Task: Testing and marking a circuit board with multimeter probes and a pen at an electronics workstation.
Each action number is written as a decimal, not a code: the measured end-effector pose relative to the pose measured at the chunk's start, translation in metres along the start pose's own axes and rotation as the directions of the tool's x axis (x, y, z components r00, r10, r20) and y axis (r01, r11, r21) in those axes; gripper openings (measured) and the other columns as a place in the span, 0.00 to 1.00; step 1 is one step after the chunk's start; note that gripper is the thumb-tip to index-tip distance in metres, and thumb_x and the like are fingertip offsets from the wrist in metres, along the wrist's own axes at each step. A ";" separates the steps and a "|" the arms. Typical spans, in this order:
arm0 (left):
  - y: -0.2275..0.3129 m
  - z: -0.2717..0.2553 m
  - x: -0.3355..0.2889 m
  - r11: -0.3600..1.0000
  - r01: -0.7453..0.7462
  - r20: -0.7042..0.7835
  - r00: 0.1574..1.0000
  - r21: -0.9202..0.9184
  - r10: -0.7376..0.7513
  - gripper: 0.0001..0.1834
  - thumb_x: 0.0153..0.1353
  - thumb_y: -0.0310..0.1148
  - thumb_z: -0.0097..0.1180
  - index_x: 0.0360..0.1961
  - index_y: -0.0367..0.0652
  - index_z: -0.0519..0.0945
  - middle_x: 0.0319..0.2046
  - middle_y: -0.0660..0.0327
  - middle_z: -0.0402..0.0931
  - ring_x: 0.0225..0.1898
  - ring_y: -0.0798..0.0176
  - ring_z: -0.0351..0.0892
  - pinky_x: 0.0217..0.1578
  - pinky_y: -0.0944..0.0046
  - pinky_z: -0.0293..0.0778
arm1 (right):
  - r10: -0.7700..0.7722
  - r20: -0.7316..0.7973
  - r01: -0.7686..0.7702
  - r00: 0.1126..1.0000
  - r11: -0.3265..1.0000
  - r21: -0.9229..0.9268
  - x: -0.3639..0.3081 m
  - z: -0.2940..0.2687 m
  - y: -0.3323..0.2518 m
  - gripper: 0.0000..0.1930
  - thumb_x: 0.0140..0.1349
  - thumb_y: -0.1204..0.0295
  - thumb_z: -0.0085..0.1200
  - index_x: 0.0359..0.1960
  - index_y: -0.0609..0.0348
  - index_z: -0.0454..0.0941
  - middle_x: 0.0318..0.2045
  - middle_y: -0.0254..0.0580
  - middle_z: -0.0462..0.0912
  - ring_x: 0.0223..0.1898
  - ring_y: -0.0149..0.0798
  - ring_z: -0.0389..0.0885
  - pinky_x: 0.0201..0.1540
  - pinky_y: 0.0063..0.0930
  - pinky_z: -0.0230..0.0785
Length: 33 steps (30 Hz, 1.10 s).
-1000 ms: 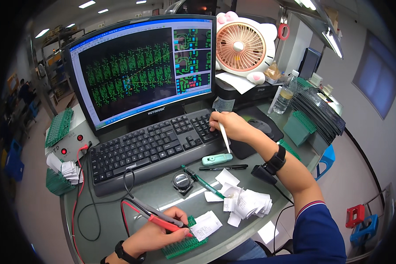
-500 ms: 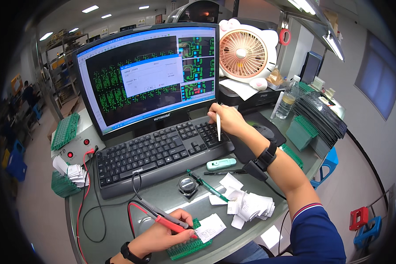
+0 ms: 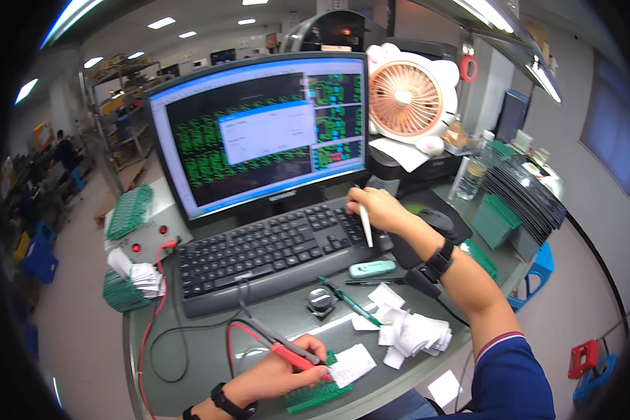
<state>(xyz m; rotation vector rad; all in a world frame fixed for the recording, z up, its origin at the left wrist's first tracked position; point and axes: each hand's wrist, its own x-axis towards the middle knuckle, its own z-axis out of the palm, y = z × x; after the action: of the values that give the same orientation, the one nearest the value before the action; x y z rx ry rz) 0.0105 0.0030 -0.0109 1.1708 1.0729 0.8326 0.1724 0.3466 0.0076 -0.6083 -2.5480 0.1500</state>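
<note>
Workshop shelves [image 3: 122, 129] stand far left, beyond a grey-green bench [image 3: 168, 350]. At its left edge we note a box [image 3: 149, 241] with two red lamps; a red plug [image 3: 168, 244] enters its right side. In our judgement, a tug on the loose lead could work that plug free.

Near the middle, we record the left hand [image 3: 276, 376] closed around a red probe [image 3: 292, 355] and a grey probe [image 3: 262, 329], both pointing right. The board [image 3: 315, 397] lies flat on the bench, partly beneath this hand. A slip [image 3: 355, 365] overlaps its right part, just beside the probe tips. We cannot tell whether the tips touch metal; a slight turn of the wrist could drag them onto neighbouring points or snag the slip.

Further right, loose slips [image 3: 416, 336] lie heaped near the bench edge; a brush of the right forearm could scatter and mix them.

We find the right hand [image 3: 381, 208] with fingers curled around a white stick [image 3: 365, 225], above the right end of the keyboard [image 3: 259, 252]. Contact with keys cannot be confirmed. With the stick occupying the fingers, a wrong key could be struck while a window shows on the monitor [image 3: 266, 133].
</note>
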 end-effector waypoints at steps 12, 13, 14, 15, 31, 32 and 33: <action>-0.003 -0.002 -0.001 0.999 -0.026 0.049 0.998 -0.021 0.027 0.15 0.62 0.36 0.61 0.42 0.40 0.71 0.32 0.66 0.77 0.31 0.77 0.76 0.33 0.75 0.72 | 0.362 -0.034 -0.358 0.932 0.930 0.087 -0.038 -0.036 -0.022 0.10 0.66 0.64 0.51 0.35 0.58 0.77 0.23 0.41 0.84 0.28 0.45 0.84 0.32 0.38 0.72; -0.003 -0.002 -0.001 0.999 -0.028 0.047 0.998 -0.021 0.029 0.15 0.62 0.36 0.61 0.42 0.40 0.71 0.32 0.66 0.77 0.31 0.77 0.76 0.33 0.75 0.72 | 0.359 -0.034 -0.355 0.933 0.931 0.086 -0.045 -0.035 -0.016 0.10 0.66 0.64 0.51 0.35 0.58 0.77 0.23 0.41 0.84 0.28 0.45 0.84 0.32 0.38 0.72; -0.001 -0.002 -0.001 0.999 -0.026 0.039 0.999 -0.020 0.027 0.14 0.62 0.35 0.60 0.42 0.40 0.71 0.31 0.65 0.77 0.31 0.76 0.76 0.34 0.75 0.72 | 0.333 0.025 -0.333 0.943 0.934 0.131 -0.052 -0.032 -0.010 0.11 0.66 0.64 0.51 0.36 0.59 0.77 0.25 0.43 0.85 0.29 0.45 0.85 0.32 0.38 0.72; 0.000 -0.002 -0.002 1.000 -0.021 0.029 0.999 -0.018 0.022 0.13 0.63 0.35 0.59 0.42 0.39 0.71 0.31 0.65 0.77 0.31 0.75 0.77 0.34 0.74 0.73 | 0.302 0.085 -0.312 0.950 0.933 0.178 -0.054 -0.031 -0.011 0.11 0.66 0.64 0.50 0.37 0.59 0.77 0.27 0.44 0.85 0.30 0.46 0.85 0.33 0.37 0.73; -0.004 -0.074 -0.004 0.775 -0.053 -0.538 0.690 0.630 0.484 0.20 0.67 0.39 0.39 0.39 0.39 0.82 0.49 0.49 0.76 0.63 0.50 0.65 0.61 0.53 0.59 | -0.419 0.341 0.317 0.842 0.894 0.315 -0.094 -0.055 -0.167 0.18 0.61 0.57 0.58 0.45 0.55 0.75 0.39 0.46 0.81 0.45 0.48 0.79 0.50 0.40 0.69; -0.006 -0.076 -0.003 0.775 -0.051 -0.537 0.691 0.630 0.483 0.20 0.67 0.39 0.39 0.39 0.39 0.82 0.49 0.49 0.76 0.63 0.50 0.65 0.61 0.53 0.59 | -0.466 0.343 0.372 0.816 0.876 0.307 -0.102 -0.049 -0.179 0.21 0.59 0.54 0.58 0.46 0.56 0.73 0.43 0.46 0.80 0.49 0.47 0.78 0.52 0.40 0.67; -0.006 -0.077 -0.001 0.780 -0.070 -0.535 0.689 0.622 0.489 0.19 0.66 0.39 0.39 0.39 0.40 0.82 0.49 0.49 0.76 0.63 0.50 0.65 0.61 0.52 0.59 | -0.504 0.347 0.421 0.791 0.860 0.290 -0.110 -0.046 -0.188 0.25 0.58 0.51 0.58 0.47 0.57 0.72 0.46 0.47 0.80 0.52 0.47 0.76 0.54 0.41 0.66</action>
<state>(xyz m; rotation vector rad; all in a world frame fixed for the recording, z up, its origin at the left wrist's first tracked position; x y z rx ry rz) -0.0633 0.0241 -0.0200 1.6211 1.8651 1.3195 0.2066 0.1282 0.0379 0.1697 -2.9524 0.3868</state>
